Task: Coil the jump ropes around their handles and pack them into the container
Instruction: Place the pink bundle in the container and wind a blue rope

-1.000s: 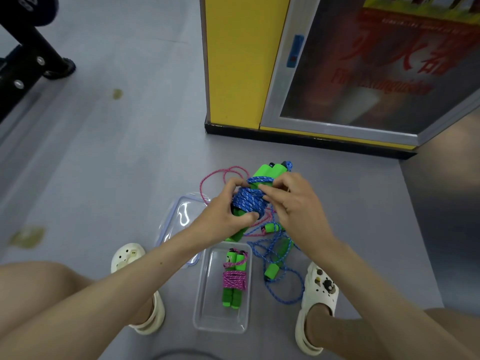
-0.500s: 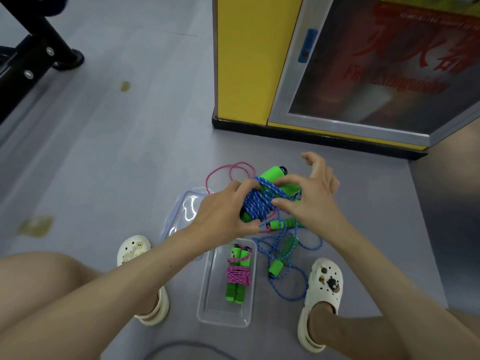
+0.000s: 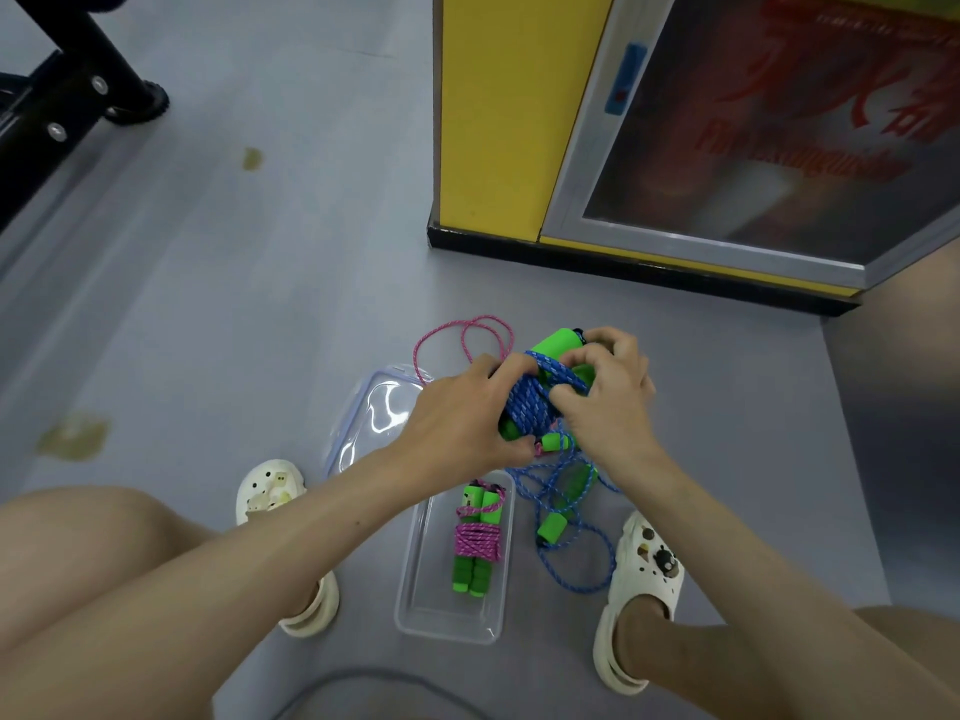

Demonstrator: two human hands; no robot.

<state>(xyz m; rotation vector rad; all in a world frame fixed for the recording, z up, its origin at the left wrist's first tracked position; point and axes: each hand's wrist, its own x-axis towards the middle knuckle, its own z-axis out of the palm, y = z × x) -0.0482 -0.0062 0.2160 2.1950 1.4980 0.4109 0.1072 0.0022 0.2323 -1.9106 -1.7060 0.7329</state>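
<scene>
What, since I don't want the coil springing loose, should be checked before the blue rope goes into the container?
1. Bundle secured in hand: ok. The left hand grips the blue rope bundle around its coil.
2. Winding finished: not ok. The right hand pinches a strand at the coil's top.
3. Rope end tucked: cannot tell, fingers cover it.
4. Container open: ok. The container stands uncovered, its lid on the floor beside it.
5. Room inside: ok. The pink rope bundle lies along one side, bare bottom next to it.
6. Free of the loose blue rope on the floor: cannot tell.
</scene>
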